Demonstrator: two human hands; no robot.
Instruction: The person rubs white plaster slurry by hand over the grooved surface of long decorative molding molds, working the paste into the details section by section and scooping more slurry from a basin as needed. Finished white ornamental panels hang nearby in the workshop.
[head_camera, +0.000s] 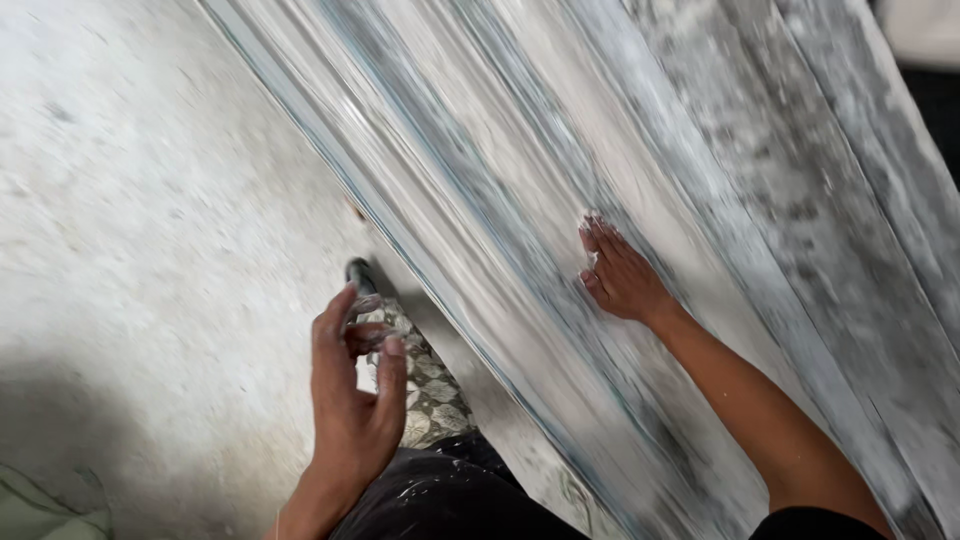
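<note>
Here, seen from the head camera, a person's right hand (622, 278) lies flat, fingers spread, on a stack of long pale corrugated sheets (560, 180) leaning across a dusty concrete floor (150, 200). The left hand (352, 395) hangs just beside the stack's lower edge, its grip half curled and holding nothing, above a patterned shoe (432, 395). The frame is motion-blurred. The sheets' thin edges look sharp; should the stack slide, it could cut a palm or drop onto the foot directly beneath.

Leaning stack of dusty grey slabs (520, 180)
</note>
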